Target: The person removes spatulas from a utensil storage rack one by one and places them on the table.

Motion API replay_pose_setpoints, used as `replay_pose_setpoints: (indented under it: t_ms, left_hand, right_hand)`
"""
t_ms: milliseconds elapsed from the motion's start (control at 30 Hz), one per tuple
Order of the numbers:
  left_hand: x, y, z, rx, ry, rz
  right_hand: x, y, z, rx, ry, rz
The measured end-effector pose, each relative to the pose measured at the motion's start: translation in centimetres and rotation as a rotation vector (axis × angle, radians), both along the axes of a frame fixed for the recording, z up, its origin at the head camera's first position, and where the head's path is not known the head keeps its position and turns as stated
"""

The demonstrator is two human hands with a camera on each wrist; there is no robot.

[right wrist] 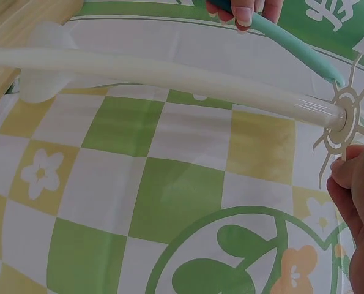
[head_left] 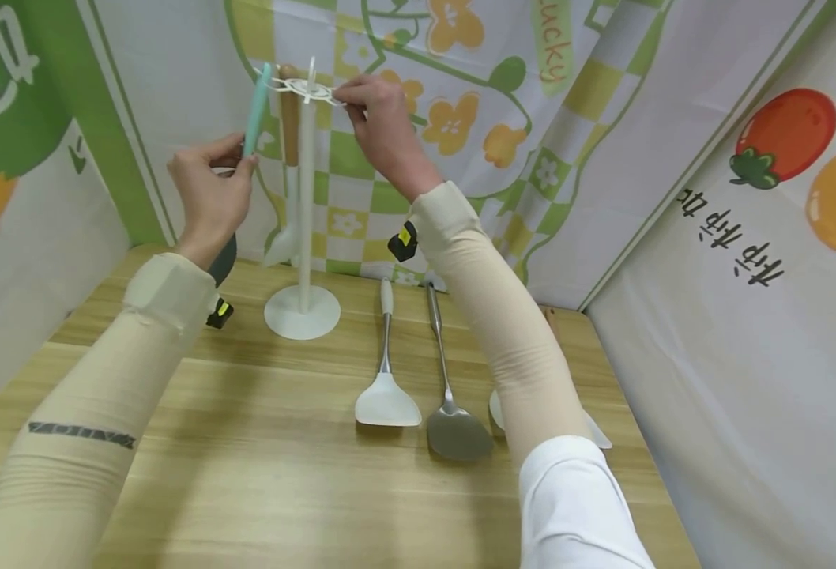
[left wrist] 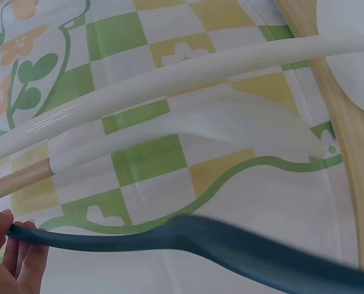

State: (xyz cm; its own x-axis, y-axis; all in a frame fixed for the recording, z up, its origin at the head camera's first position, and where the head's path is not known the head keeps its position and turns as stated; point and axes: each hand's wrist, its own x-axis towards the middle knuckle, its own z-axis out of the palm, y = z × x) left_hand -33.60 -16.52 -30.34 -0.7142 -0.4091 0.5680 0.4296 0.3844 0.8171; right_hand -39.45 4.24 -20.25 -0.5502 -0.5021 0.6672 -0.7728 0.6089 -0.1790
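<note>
My left hand (head_left: pixel 215 190) grips a kitchen utensil with a mint-green handle (head_left: pixel 256 111) and a dark teal neck and head (left wrist: pixel 230 245). The tip of that handle is right at a hook of the white utensil rack (head_left: pixel 306 205). On the other side, my right hand (head_left: pixel 382 118) pinches one of the hooks on the rack's round top (right wrist: pixel 342 116). Between the left hand and the pole hangs a white utensil with a wooden handle (head_left: pixel 290 126). Its pale head (left wrist: pixel 243 122) points down.
On the wooden table (head_left: pixel 283 474) lie a white turner (head_left: pixel 387 401) and a metal turner (head_left: pixel 459 432). More pale utensils (head_left: pixel 597 433) lie partly hidden under the right forearm. A patterned curtain (head_left: pixel 347 221) stands close behind the rack, with cloth walls on both sides.
</note>
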Motion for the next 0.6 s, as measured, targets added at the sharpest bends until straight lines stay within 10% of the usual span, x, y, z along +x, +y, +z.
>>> replay_pose_setpoints:
  t_ms: [600]
  left_hand:
    - [1.2, -2.3, -0.4, -0.061, -0.002, 0.065]
  right_hand:
    - [0.4, -0.4, 0.0, -0.047, -0.062, -0.022]
